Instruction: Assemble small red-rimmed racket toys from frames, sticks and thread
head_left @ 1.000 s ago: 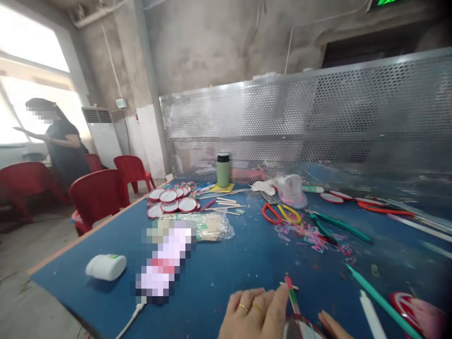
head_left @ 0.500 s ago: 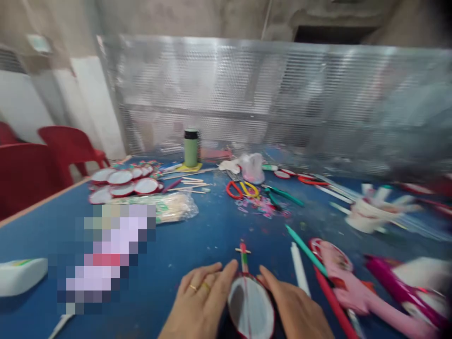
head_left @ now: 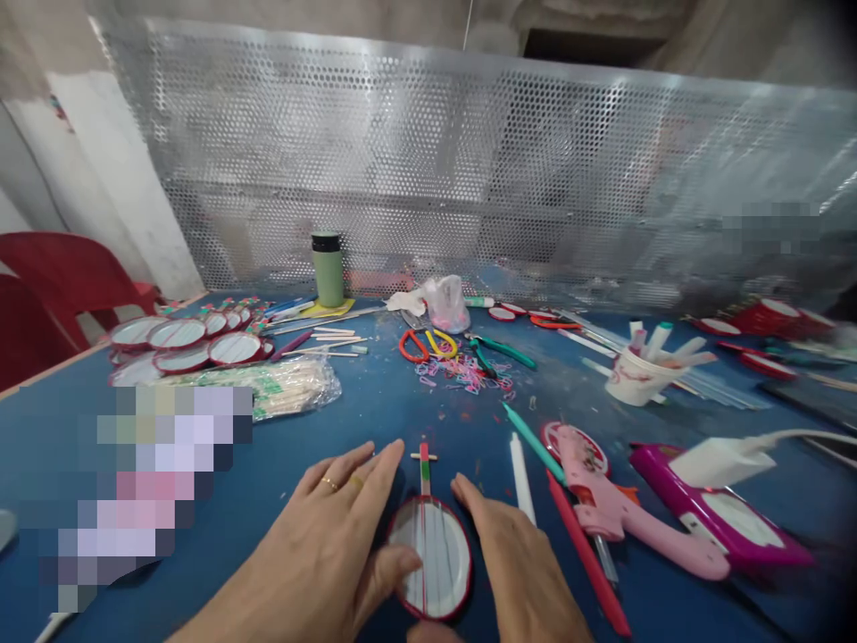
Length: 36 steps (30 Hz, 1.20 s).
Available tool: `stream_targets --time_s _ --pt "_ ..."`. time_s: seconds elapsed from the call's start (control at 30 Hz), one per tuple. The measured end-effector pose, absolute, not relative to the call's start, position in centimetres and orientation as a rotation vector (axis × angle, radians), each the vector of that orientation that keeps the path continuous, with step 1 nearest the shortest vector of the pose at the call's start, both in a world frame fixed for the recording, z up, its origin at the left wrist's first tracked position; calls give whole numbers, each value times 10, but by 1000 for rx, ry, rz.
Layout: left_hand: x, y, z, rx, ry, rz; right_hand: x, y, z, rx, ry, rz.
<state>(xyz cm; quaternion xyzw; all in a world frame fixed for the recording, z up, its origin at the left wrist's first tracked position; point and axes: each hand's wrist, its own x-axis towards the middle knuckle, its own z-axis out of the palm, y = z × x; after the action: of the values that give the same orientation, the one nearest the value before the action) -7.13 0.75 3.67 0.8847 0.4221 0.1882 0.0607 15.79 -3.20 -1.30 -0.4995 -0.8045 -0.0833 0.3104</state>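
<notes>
A small toy banjo (head_left: 438, 554) lies on the blue table between my hands. Its round white face has a red rim, and thin lines run along it. The red and green neck stick (head_left: 424, 469) points away from me, with a short wooden crosspiece near its tip. On the left, my left hand (head_left: 335, 518) is stretched out flat, its thumb over the edge of the face. My right hand (head_left: 512, 563) lies along the right side with fingers extended, close to the rim; whether it touches is unclear. Neither hand grips anything.
Right of my hands lie a pink glue gun (head_left: 629, 518), green (head_left: 532, 438) and red (head_left: 589, 554) pens and a purple device (head_left: 729, 509). Ahead are pliers (head_left: 499, 350), pink clips (head_left: 461, 371) and a paper cup (head_left: 636, 375). Stacked round pieces (head_left: 178, 335) and bagged sticks (head_left: 281, 384) sit left.
The view has swung right and steadied. My hands have spread slightly apart from the toy banjo, and my left thumb now shows over its face.
</notes>
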Motion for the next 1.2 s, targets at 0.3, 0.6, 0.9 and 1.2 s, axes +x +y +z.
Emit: stream_targets --time_s 0.3,0.6,0.9,1.2 --pt "-63 26 24 2602 1303 597 153 -21 15 -1334 -2144 -146" --pt "-60 20 45 2863 1448 155 150 -3 30 -1521 -2266 -181" --pt "-52 31 40 2970 1296 227 143 1 31 -1636 -2333 28" --pt "-52 39 34 2948 1312 250 147 7 21 -1577 -2316 139"
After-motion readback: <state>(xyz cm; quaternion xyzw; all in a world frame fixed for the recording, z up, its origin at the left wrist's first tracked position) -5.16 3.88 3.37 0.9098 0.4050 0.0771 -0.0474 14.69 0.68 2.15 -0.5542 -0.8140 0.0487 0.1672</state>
